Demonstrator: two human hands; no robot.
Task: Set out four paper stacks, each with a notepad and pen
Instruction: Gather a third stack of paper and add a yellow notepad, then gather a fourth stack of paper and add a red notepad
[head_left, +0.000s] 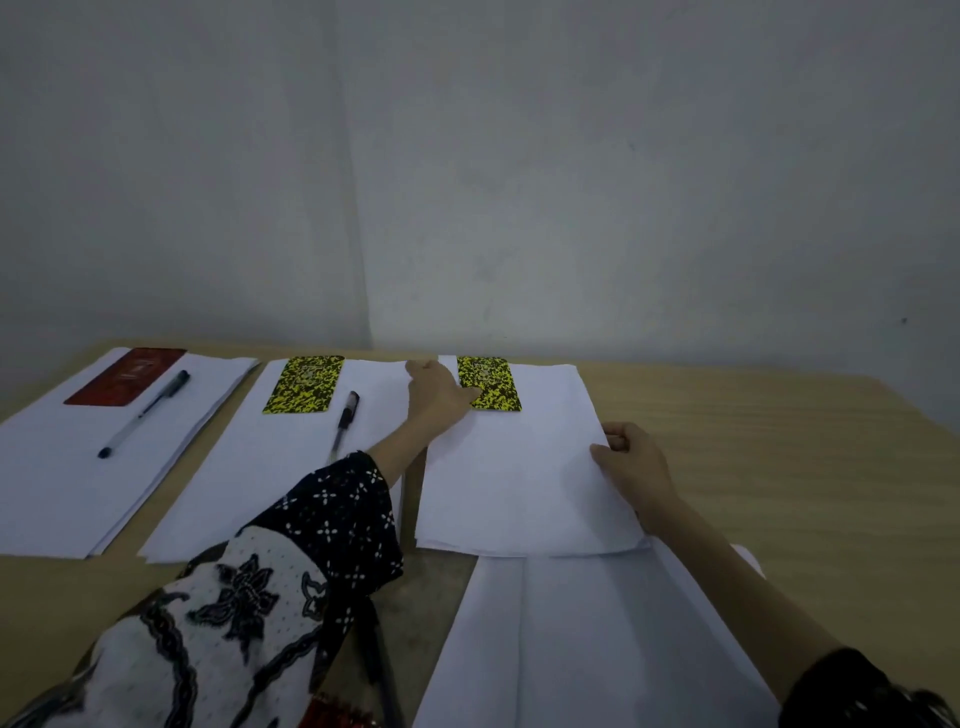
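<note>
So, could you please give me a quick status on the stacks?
Left hand on third notepad. Right hand grips third stack's edge. No pen there yet.

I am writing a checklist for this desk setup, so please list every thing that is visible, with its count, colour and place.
paper stacks: three set out in a row, white, far part of the table; a fourth white pile lies near, below the third.
notepads: three; one red on the left stack, two yellow-and-black, on the middle stack and on the third stack.
pens: two in plain sight, dark caps; one on the left stack, one on the middle stack.
table: one, light wood.
wall: grey-white, behind the table.
left hand: touches the third notepad.
right hand: holds the third stack's right edge.
</note>
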